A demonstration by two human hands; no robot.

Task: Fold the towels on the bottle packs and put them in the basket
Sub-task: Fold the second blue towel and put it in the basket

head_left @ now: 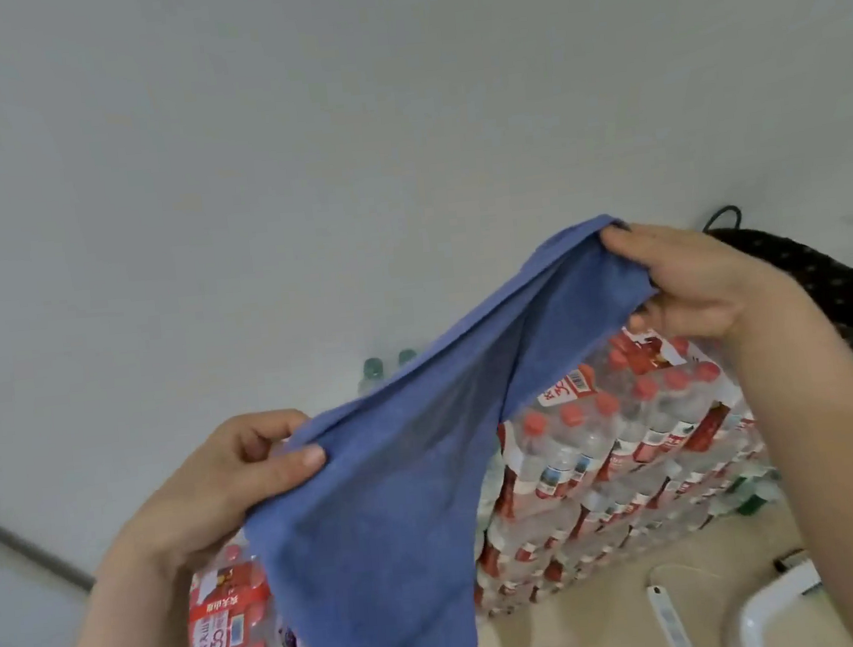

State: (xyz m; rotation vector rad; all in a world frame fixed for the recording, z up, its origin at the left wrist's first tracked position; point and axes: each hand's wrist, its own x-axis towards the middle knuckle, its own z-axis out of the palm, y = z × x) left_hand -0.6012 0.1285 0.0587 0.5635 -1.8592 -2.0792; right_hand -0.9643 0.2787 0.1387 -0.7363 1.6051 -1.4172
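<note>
1. The floor point(611, 632) is light brown and shows low down, below the right hand point(694, 284)
2. A big stack of bottle packs point(632, 460) with red caps stands on it, under the right hand
3. One more pack point(229, 629) sits below the left hand point(222, 485)
4. A white tub point(769, 613) and a long white strip point(666, 617) lie beside the stack

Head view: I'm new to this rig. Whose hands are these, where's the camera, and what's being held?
No machine here: a person wears one wide-angle camera on the head, looking down at their own bare hands. The left hand pinches one end of a blue towel, the right hand grips the other, so it hangs between them in the air. Below stand stacked packs of red-capped water bottles. The white rim at bottom right may be the basket; I cannot tell.
</note>
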